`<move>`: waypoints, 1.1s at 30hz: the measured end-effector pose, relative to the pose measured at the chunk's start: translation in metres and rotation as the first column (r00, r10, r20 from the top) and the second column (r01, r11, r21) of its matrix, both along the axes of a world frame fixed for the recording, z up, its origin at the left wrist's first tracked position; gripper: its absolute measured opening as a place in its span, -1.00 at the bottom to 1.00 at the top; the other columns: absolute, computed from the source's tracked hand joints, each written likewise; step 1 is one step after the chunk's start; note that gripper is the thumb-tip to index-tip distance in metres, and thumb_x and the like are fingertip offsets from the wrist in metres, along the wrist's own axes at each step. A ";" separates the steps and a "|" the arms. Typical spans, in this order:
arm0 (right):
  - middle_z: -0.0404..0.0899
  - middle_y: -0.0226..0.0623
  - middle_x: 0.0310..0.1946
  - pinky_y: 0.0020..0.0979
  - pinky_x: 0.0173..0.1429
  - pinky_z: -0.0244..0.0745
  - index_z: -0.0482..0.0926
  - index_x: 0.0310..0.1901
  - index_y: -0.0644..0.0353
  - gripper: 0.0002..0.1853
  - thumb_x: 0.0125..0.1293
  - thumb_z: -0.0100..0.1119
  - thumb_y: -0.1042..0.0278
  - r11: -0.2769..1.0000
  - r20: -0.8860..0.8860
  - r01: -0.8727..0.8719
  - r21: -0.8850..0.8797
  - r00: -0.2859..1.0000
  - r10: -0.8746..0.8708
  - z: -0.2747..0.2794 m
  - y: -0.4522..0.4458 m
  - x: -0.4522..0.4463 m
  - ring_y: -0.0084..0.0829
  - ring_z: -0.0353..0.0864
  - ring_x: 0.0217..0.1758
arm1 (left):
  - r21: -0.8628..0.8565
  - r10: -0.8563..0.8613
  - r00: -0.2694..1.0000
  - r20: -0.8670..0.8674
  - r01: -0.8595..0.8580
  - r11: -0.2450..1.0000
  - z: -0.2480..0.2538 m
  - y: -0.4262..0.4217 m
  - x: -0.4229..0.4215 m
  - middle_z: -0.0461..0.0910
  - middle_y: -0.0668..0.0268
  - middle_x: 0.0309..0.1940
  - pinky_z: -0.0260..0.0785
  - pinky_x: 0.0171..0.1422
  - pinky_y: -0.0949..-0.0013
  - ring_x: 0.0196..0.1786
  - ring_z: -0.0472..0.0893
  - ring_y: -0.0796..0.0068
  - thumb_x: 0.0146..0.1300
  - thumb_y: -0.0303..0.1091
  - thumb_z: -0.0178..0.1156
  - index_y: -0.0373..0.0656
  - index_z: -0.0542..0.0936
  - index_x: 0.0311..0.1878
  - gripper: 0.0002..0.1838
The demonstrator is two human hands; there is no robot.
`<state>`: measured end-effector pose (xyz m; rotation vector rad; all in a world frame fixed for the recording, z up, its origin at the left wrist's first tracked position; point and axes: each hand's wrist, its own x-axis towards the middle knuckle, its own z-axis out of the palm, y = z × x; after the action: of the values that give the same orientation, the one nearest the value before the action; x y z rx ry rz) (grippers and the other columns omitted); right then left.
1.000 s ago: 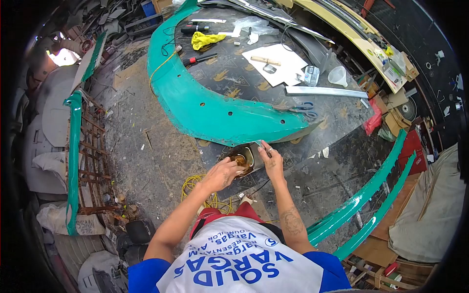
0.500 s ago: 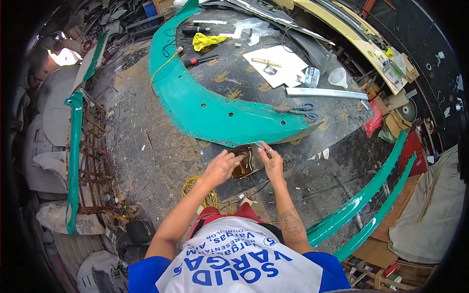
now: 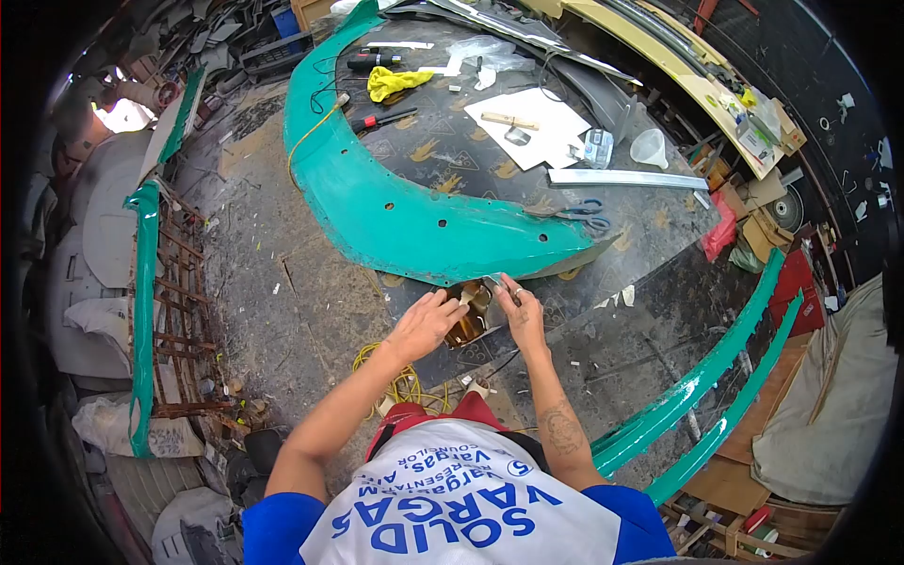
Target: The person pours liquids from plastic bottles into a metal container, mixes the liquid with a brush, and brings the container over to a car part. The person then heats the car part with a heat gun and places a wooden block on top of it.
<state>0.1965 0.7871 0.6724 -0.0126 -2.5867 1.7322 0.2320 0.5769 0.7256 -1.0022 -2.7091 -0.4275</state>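
Observation:
A curved teal panel (image 3: 395, 207), with several small holes along it, lies on the dark work table. At its near edge a glossy brown sheet (image 3: 470, 329) hangs down; light reflects from it. My left hand (image 3: 420, 326) has its fingertips closed at the upper left of this sheet. On the other side, my right hand (image 3: 521, 315) pinches a small grey flat piece (image 3: 492, 282) against the panel's edge; its exact kind is hard to make out. Scissors (image 3: 579, 215) rest on the panel's right end, beyond my right hand.
On the table (image 3: 443, 151) are a yellow cloth (image 3: 395, 83), white sheets (image 3: 529, 125), a metal strip (image 3: 626, 179) and a funnel (image 3: 648, 148). Long teal strips (image 3: 697, 386) stand at right, another teal piece (image 3: 143, 320) at left. A yellow cord (image 3: 405, 386) lies near my feet.
My left hand has shifted slightly, its fingertips now reaching the brown sheet instead of blurring beside it. The brown sheet's shape and reflections have altered. My right hand stays almost in place.

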 end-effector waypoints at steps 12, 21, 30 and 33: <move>0.52 -0.20 -0.43 -0.37 -0.28 0.31 0.55 0.08 0.33 -0.55 0.29 0.19 0.15 0.999 0.001 -0.015 0.031 1.000 0.015 0.006 0.000 0.002 -0.47 0.37 -0.43 | 0.074 0.174 0.977 0.124 -0.184 0.980 -0.004 -0.008 0.008 0.53 0.16 -0.34 0.34 -0.08 0.15 -0.22 0.47 0.13 0.17 -0.47 0.13 -0.26 0.59 -0.21 -0.85; 0.53 -0.09 -0.43 -0.27 -0.26 0.39 0.56 0.11 0.21 -0.54 0.27 0.20 0.09 0.999 0.003 0.015 0.034 1.000 -0.015 -0.005 -0.001 0.002 -0.26 0.49 -0.42 | 0.432 0.276 0.942 0.191 -0.333 0.838 -0.012 0.000 0.014 0.54 0.10 -0.42 0.34 -0.06 0.14 -0.30 0.51 0.06 0.25 -0.45 0.10 -0.29 0.59 -0.26 -0.87; 0.53 -0.14 -0.33 -0.39 -0.17 0.39 0.53 0.13 0.23 -0.55 0.31 0.18 0.12 0.994 0.031 -0.010 0.113 1.000 0.007 0.001 0.004 0.006 -0.40 0.48 -0.32 | 0.285 0.064 0.948 0.313 -0.158 0.945 -0.023 -0.013 0.017 0.51 0.18 -0.38 0.33 -0.04 0.16 -0.25 0.47 0.11 0.21 -0.50 0.13 -0.21 0.60 -0.19 -0.87; 0.53 -0.11 -0.37 -0.32 -0.20 0.40 0.55 0.12 0.19 -0.56 0.29 0.20 0.13 0.996 -0.006 0.007 0.091 1.000 -0.006 0.003 -0.002 0.005 -0.31 0.49 -0.35 | 0.206 0.181 0.955 0.236 -0.231 0.951 -0.015 -0.005 0.011 0.51 0.18 -0.38 0.32 -0.09 0.18 -0.24 0.42 0.10 0.18 -0.52 0.13 -0.20 0.61 -0.16 -0.83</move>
<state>0.2015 0.7852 0.6752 -0.0145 -2.6557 1.6084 0.2433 0.5719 0.7105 -0.6327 -2.8266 -0.8309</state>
